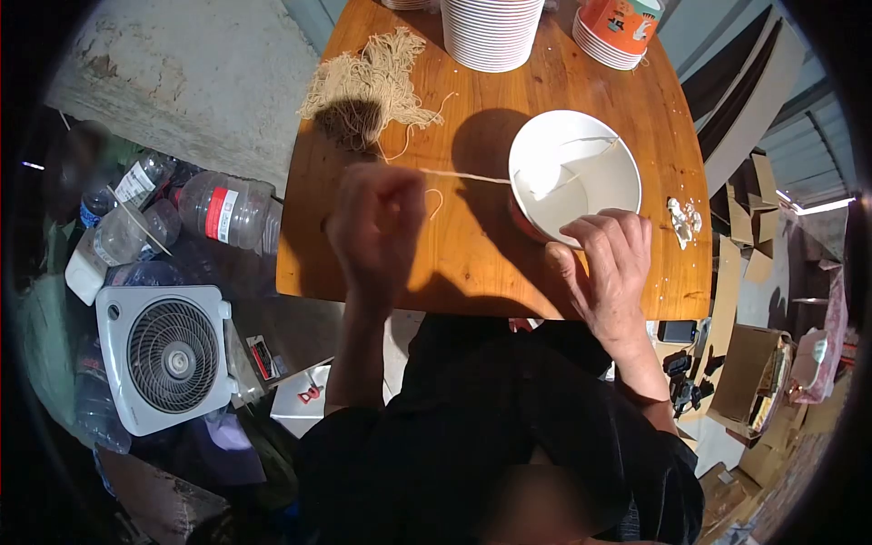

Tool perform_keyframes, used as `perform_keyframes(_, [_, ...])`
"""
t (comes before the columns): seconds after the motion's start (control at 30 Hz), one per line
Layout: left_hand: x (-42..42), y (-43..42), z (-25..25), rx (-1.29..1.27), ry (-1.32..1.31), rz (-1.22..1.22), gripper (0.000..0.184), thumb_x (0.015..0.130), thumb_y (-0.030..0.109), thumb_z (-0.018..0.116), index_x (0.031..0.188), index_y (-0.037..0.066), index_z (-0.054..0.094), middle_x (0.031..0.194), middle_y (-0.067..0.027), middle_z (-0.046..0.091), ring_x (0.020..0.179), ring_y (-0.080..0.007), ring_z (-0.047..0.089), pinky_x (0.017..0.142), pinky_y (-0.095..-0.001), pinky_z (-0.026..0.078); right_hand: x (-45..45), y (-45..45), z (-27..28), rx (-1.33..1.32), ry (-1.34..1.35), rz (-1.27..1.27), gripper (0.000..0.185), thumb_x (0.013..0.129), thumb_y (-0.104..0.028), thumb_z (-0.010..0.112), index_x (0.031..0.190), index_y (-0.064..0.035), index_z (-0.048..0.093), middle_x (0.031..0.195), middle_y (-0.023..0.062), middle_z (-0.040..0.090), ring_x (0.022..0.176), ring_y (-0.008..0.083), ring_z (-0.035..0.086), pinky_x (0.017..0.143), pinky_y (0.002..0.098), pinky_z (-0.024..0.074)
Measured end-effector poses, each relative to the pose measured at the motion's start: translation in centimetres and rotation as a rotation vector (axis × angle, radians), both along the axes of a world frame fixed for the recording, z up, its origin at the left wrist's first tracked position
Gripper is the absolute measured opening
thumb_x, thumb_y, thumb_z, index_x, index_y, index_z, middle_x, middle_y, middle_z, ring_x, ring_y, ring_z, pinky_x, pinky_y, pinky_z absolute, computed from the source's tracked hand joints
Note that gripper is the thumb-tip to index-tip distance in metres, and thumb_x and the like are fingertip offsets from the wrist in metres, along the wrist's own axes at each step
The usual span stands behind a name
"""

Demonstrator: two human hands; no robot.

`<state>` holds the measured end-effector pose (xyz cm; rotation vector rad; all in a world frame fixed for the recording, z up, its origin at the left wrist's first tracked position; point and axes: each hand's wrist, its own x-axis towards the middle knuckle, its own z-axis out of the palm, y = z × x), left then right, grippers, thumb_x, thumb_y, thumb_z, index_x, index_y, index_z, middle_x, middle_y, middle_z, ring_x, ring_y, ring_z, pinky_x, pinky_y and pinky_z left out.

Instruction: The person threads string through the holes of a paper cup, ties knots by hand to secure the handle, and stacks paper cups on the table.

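A white-lined paper bucket (581, 177) stands on the wooden table in front of me, its open mouth tilted up toward my view. My right hand (610, 259) grips its near rim, thumb outside and fingers over the edge. A length of beige string (465, 175) runs taut from the bucket's left side to my left hand (374, 218), which is slightly blurred and closed on it. Another thin strand crosses inside the bucket near its far wall. Behind my left hand lies a tangled pile of beige string (372, 86), with loose ends trailing over the wood.
At the table's far side stand a tall stack of white buckets (490, 36) and an orange printed bucket stack (618, 34). White scraps (683, 222) lie by the right edge. Left of the table are plastic bottles (227, 213) and a fan (173, 359); cardboard boxes (749, 381) stand right.
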<state>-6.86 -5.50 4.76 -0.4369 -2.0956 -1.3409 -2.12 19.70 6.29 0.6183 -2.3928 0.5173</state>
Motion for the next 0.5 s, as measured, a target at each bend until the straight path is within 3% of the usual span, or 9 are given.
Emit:
perform_keyframes(0.07, [-1.2, -0.6, 0.1, 0.021, 0.087, 0.105, 0.012, 0.087, -0.001, 0.075, 0.093, 0.005, 0.067, 0.090, -0.0063, 0.065, 0.077, -0.0200, 0.061, 0.068, -0.0322, 0.049, 0.1, 0.3, -0.4, 0.065, -0.054, -0.022, 0.028, 0.082, -0.020, 0.083, 0.101, -0.0073, 0.068, 0.094, 0.0051, 0.066, 0.093, 0.0272, 0.059, 0.085, 0.0432, 0.0419])
perform_keyframes(0.1, [-1.3, -0.5, 0.2, -0.143, 0.167, 0.152, 0.013, 0.086, 0.000, 0.076, 0.094, 0.005, 0.067, 0.090, -0.0069, 0.065, 0.083, -0.0225, 0.062, 0.070, -0.0334, 0.050, 0.2, 0.3, -0.6, 0.067, -0.088, -0.016, 0.028, 0.082, -0.017, 0.083, 0.104, -0.0062, 0.068, 0.095, 0.0060, 0.066, 0.095, 0.0279, 0.059, 0.087, 0.0438, 0.0421])
perform_keyframes(0.2, [-0.7, 2.0, -2.7, -0.246, 0.218, 0.053, 0.020, 0.079, -0.001, 0.079, 0.094, 0.007, 0.068, 0.091, -0.0084, 0.066, 0.088, -0.0297, 0.062, 0.076, -0.0375, 0.052, 0.2, 0.1, -0.9, 0.084, -0.110, -0.025, 0.029, 0.083, -0.014, 0.082, 0.107, -0.0048, 0.069, 0.096, 0.0072, 0.067, 0.096, 0.0290, 0.060, 0.087, 0.0439, 0.0430])
perform_keyframes(0.33, [0.8, 5.1, -5.4, -0.225, 0.122, -0.121, 0.022, 0.077, 0.000, 0.081, 0.093, 0.008, 0.069, 0.090, -0.0058, 0.065, 0.086, -0.0269, 0.061, 0.076, -0.0387, 0.050, -0.1, 0.0, -0.7, 0.090, -0.162, -0.017, 0.029, 0.083, -0.012, 0.080, 0.109, -0.0042, 0.069, 0.096, 0.0077, 0.068, 0.097, 0.0286, 0.061, 0.087, 0.0431, 0.0440])
perform_keyframes(0.5, [1.2, 6.1, -5.8, -0.194, 0.096, -0.093, 0.022, 0.077, 0.002, 0.081, 0.092, 0.009, 0.068, 0.088, -0.0037, 0.064, 0.083, -0.0252, 0.059, 0.076, -0.0388, 0.047, -0.4, 0.1, 0.0, 0.052, -0.371, 0.031, 0.028, 0.086, -0.010, 0.077, 0.111, -0.0026, 0.070, 0.091, 0.0095, 0.069, 0.087, 0.0288, 0.064, 0.083, 0.0414, 0.0482])
